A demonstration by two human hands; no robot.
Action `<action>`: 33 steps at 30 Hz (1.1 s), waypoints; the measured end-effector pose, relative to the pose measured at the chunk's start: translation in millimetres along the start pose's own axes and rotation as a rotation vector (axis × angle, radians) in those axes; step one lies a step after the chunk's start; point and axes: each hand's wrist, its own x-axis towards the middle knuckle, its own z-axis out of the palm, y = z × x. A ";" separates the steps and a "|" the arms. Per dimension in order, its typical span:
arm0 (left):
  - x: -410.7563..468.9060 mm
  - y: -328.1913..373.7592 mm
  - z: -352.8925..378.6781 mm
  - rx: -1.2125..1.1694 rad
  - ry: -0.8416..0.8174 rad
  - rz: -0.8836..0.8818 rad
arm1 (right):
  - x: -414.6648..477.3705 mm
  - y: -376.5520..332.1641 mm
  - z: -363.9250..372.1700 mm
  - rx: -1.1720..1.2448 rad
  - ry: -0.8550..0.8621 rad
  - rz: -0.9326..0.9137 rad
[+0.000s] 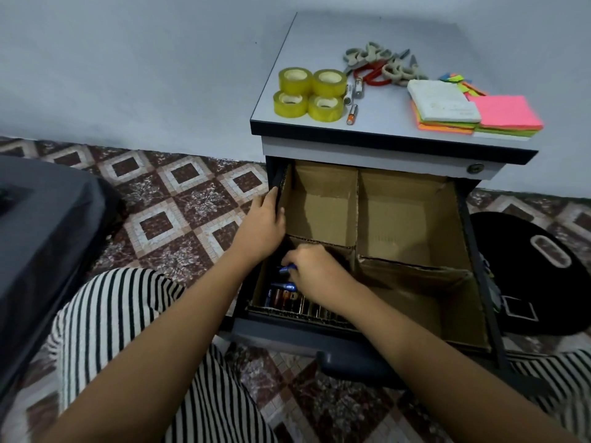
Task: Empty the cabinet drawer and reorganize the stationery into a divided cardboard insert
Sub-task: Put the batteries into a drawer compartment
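- Right hand (pixel 315 273) fingers pinch a blue battery (pixel 287 268), mostly hidden, over batteries (pixel 284 297) in the near-left compartment.
- Left hand (pixel 265 222) clasps the cardboard insert (pixel 355 215) at its left wall, fingertips hidden.

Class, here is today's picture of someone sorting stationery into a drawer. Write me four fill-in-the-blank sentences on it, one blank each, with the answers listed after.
1. ____ rolls of yellow tape stand on the cabinet top.
2. The batteries lie in the cardboard insert, in its near-____ compartment.
3. The ____ hand pinches a blue cylinder above those batteries.
4. One pair of scissors has ____ handles; the others' are grey.

Answers: four; left; right; red.
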 end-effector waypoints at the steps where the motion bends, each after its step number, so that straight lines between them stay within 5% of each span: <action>1: 0.2 -0.5 0.0 -0.017 0.004 -0.007 | 3.9 0.7 4.5 -0.019 -0.016 0.007; 20: -0.6 -3.0 1.8 -0.063 0.051 -0.003 | 4.1 9.6 17.7 -0.198 0.083 0.028; 33: -0.2 -3.8 3.0 -0.052 0.064 0.005 | 8.5 13.5 25.1 -0.124 -0.035 0.046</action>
